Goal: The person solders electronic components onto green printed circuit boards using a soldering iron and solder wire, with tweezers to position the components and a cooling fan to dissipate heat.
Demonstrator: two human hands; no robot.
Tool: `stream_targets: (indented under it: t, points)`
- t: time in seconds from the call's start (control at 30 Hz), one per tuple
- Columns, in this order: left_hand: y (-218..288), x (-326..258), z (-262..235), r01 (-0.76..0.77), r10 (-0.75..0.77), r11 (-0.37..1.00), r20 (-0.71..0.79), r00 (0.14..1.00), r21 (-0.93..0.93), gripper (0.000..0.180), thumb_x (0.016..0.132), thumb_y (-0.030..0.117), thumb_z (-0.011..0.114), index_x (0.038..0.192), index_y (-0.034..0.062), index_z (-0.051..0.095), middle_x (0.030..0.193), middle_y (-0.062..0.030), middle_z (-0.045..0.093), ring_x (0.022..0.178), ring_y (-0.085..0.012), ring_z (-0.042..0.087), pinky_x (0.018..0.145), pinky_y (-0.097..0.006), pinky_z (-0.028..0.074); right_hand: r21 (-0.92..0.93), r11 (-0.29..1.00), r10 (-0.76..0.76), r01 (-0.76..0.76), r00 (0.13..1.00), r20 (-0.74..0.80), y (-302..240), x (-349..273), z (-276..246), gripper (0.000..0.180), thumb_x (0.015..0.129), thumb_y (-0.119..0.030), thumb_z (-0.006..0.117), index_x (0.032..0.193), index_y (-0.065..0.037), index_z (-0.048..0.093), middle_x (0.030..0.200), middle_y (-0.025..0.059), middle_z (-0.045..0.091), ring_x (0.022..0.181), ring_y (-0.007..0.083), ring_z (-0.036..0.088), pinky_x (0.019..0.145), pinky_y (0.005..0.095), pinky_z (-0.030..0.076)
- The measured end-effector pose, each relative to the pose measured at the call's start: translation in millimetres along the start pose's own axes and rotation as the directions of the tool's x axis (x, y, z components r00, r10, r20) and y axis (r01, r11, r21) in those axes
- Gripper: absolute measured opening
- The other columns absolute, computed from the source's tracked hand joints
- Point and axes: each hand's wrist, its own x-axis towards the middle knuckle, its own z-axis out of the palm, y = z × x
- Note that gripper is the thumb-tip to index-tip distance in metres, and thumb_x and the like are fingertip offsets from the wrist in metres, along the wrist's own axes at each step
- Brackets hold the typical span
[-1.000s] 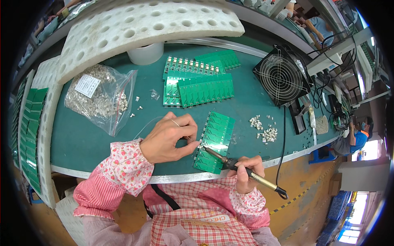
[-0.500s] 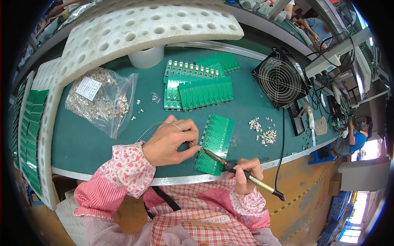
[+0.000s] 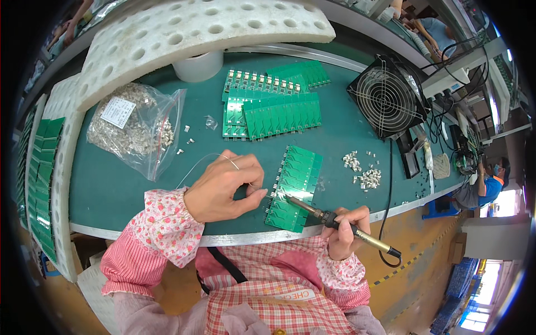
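My right hand [image 3: 347, 230] grips a soldering iron [image 3: 362, 237] by its handle, tip pointing left over a green circuit board panel [image 3: 297, 180]. The panel lies near the bench's front edge, with metal pins along its left side. The iron's tip is over the panel's lower half, a little right of the pins; contact cannot be made out. My left hand [image 3: 229, 188] pinches a thin solder wire [image 3: 196, 163] just left of the pins. The wire loops back behind that hand across the bench.
More green panels [image 3: 282, 117] are stacked behind. A bag of small white connectors [image 3: 131, 131] lies left, loose connectors [image 3: 368, 178] right. A black fan [image 3: 386, 97] stands back right, with a cable [image 3: 389, 190] hanging near the iron. Holed white foam [image 3: 195, 28] borders the back and left.
The iron's tip has shifted right, away from the panel's pin edge. My left fingers have drawn slightly left. The whole view has tilted a little.
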Motion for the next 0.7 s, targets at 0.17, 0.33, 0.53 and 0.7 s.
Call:
stream_targets:
  t: [0.17, 0.33, 0.53, 0.7]
  points:
    - [1.1, -0.2, 3.0, -0.03, 0.03, 0.999, 0.011, 0.999, -0.021, 0.021, 0.078, 0.01, 0.073, 0.07, 0.0101, 0.053, 0.081, 0.0013, 0.055, 0.073, -0.0176, 0.054, 0.078, -0.035, 0.035, 0.012, 1.0, -0.01, 0.009, 0.998, 0.07, -1.0, -5.4, -1.4, 0.017, 0.093, -0.013, 0.058, 0.092, -0.001, 0.046, 0.064, 0.0111, 0.056, 0.047, 0.0128, 0.055, 0.044, 0.0248, 0.046]
    - [2.5, 0.1, 1.5, -0.04, 0.041, 0.999, 0.031, 0.999, -0.03, 0.024, 0.076, 0.01, 0.074, 0.067, 0.0099, 0.052, 0.081, 0.0012, 0.055, 0.073, -0.0171, 0.054, 0.077, -0.034, 0.033, 0.003, 1.0, 0.001, -0.001, 0.998, 0.069, -5.7, -6.9, 4.3, 0.016, 0.093, -0.011, 0.059, 0.092, 0.0, 0.047, 0.062, 0.0106, 0.057, 0.048, 0.0129, 0.056, 0.044, 0.0246, 0.045]
    - [2.7, 0.6, 2.9, -0.045, 0.046, 0.999, 0.038, 0.998, -0.021, 0.024, 0.075, 0.01, 0.074, 0.067, 0.01, 0.051, 0.082, 0.0012, 0.055, 0.073, -0.0168, 0.054, 0.076, -0.034, 0.031, -0.017, 1.0, -0.011, 0.012, 0.997, 0.074, -3.7, -7.4, 4.9, 0.015, 0.092, -0.009, 0.06, 0.091, 0.001, 0.049, 0.063, 0.0116, 0.059, 0.049, 0.0127, 0.058, 0.044, 0.0242, 0.046]
    - [2.6, 2.0, 4.7, -0.065, 0.065, 0.998, 0.033, 0.997, 0.003, 0.023, 0.076, 0.011, 0.074, 0.069, 0.0103, 0.052, 0.08, 0.0014, 0.054, 0.073, -0.0171, 0.054, 0.076, -0.034, 0.031, -0.076, 0.995, -0.06, 0.067, 0.993, 0.097, -2.3, -6.0, 5.0, 0.014, 0.091, -0.008, 0.06, 0.088, 0.001, 0.05, 0.061, 0.0108, 0.059, 0.049, 0.014, 0.061, 0.044, 0.025, 0.047]
